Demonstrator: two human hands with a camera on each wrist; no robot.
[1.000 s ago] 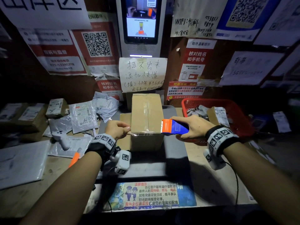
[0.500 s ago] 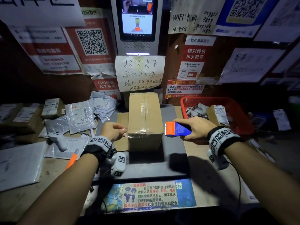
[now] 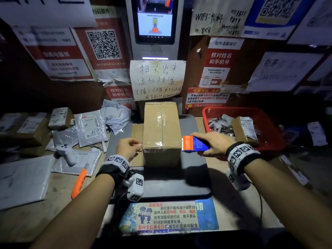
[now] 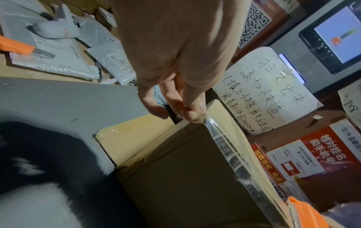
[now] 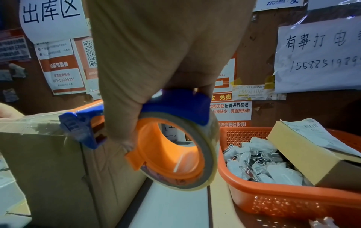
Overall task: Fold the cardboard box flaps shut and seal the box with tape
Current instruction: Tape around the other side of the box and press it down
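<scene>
A closed brown cardboard box stands on a grey platform, with clear tape along its top seam. A strip of clear tape runs across its near top edge. My left hand pinches the end of that strip at the box's near left corner. My right hand grips a blue and orange tape dispenser at the box's near right corner. In the right wrist view the dispenser holds a roll of clear tape, its blade end touching the box.
A red basket with clips and a small box sits to the right. Grey mailer bags, small parcels, a white scanner and an orange-handled knife lie left. A flat piece of cardboard lies under the box's left side. A kiosk and notices line the wall behind.
The dispenser has drawn rightward from over the box top to just past its right corner, stretching tape across the near edge. My left hand has kept its pinch at the left corner.
</scene>
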